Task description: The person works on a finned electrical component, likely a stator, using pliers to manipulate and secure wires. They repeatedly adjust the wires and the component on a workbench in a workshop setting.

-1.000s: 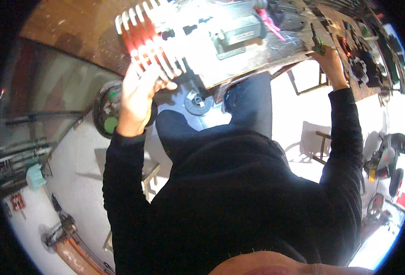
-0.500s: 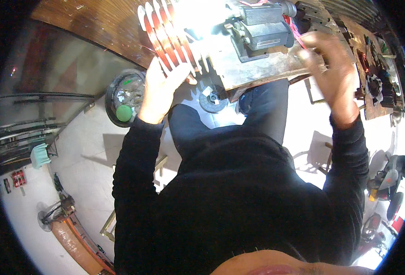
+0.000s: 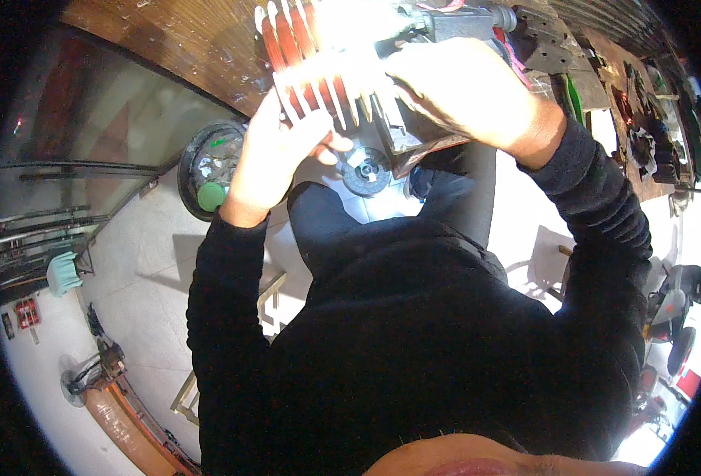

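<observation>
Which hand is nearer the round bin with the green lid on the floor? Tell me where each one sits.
Left. The left hand grips the finned metal block just right of the bin; the right hand lies on the far side of that block.

left hand (image 3: 275, 155) raised, fingers spread | right hand (image 3: 465, 91) raised, fingers curled | both sleeves black

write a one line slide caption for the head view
Both bare hands, left hand and right hand, grip a finned metal assembly at the edge of a wooden workbench.
</observation>
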`<state>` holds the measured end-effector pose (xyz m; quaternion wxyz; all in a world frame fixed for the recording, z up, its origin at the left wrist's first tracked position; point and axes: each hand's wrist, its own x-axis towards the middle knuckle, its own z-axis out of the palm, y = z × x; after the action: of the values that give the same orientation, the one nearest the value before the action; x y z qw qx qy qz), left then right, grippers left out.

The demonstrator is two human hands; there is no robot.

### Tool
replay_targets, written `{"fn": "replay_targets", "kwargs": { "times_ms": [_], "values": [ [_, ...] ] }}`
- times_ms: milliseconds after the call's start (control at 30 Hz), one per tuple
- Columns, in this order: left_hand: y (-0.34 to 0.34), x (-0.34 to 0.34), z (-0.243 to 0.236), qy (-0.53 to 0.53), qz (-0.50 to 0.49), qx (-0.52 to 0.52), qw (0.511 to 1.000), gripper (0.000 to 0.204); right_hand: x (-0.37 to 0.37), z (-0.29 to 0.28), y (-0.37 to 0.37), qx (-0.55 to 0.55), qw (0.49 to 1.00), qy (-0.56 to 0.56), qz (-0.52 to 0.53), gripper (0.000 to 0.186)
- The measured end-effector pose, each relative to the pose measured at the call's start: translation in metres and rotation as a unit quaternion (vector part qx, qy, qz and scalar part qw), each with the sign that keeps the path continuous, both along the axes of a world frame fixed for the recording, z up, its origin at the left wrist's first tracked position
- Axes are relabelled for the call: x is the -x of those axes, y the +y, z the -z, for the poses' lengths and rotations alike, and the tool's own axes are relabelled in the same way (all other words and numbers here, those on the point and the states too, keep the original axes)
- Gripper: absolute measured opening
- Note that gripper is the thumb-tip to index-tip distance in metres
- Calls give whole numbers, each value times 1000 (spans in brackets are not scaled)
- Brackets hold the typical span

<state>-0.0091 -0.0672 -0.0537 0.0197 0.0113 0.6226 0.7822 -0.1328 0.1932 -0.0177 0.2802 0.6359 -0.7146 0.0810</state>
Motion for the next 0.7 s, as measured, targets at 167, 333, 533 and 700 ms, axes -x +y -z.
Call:
{"fn": "replay_targets", "kwargs": {
  "times_ms": [167, 333, 533, 700],
  "values": [
    [-8, 3, -26, -70, -17, -5, 997, 35, 1, -30, 1, -25, 987, 158, -10, 26],
    [-28, 12, -54, -140, 41, 23, 989, 36, 5, -42, -19, 147, 812, -555, -101, 36],
    [-31, 12, -48, -130, 57, 4, 990, 34, -4, -61, -33, 109, 898, -397, -153, 44],
    [-19, 3, -37, -79, 1, 42, 996, 33, -16, -66, -43, 170, 877, -400, -207, 49]
  ]
}}
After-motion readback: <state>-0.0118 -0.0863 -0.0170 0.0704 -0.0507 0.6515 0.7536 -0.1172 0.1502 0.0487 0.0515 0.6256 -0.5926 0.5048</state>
